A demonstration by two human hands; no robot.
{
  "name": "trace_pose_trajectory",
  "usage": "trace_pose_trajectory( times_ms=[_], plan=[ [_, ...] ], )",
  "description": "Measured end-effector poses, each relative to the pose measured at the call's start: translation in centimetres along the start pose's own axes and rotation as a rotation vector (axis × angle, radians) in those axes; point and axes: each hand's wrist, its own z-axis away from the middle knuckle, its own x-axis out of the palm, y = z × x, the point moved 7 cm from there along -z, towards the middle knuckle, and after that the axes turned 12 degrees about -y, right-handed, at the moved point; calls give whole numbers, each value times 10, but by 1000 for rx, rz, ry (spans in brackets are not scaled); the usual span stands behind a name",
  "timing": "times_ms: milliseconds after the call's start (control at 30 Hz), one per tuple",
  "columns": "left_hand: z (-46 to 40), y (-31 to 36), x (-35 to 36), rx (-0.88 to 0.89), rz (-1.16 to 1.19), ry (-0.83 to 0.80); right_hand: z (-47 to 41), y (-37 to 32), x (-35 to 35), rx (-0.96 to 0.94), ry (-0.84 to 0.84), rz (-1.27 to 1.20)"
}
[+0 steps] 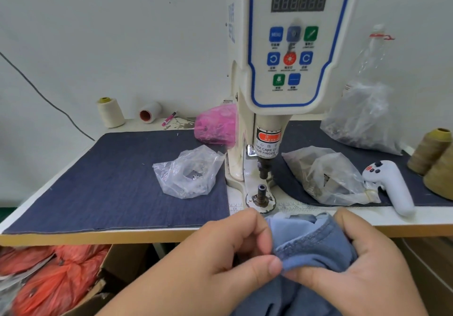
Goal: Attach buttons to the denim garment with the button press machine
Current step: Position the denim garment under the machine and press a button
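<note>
— Where's the denim garment (311, 247)?

— Bottom centre of the frame, bunched below the tabletop (98, 236) edge. The left hand (220, 249) pinches its stitched edge between thumb and fingers (255, 229); the right hand (367, 259) has its fingers curled round the far side.

— And the button press machine (282, 70)?

— Straight above in the frame. Its lower die (261, 193) sits just past the fold, about midway between the hands. The seam runs left to right, so I'd judge the fabric must go up and forward.
</note>
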Motion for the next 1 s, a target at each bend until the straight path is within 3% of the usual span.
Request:
trace_pose_trajectory(
  times_ms=[100,167,233,333,500,600,700,767,1000],
  plan=[
    [-1,0,-4,-12,-168,55,2,6,-4,17,63,-7],
    [-4,-3,2,-53,-250,-42,2,10,-2,38,36,17],
    [-4,-8,5,-121,-219,-142,1,9,4,28,-9,33],
    [-2,-9,2,-138,-93,-154,2,9,2,11,-3,54],
    [-2,4,6,-37,-239,-120,1,14,-3,31,-15,96],
    [1,17,6,43,-227,-98,0,10,-3,-46,-96,274],
    [4,23,0,61,-186,-34,-2,-15,-6,-348,-163,384],
    [3,26,-2,76,-239,-14,1,-26,0,-498,-292,323],
    [8,33,-7,93,-283,-54,-8,-17,20,-355,-608,161]
  ],
)
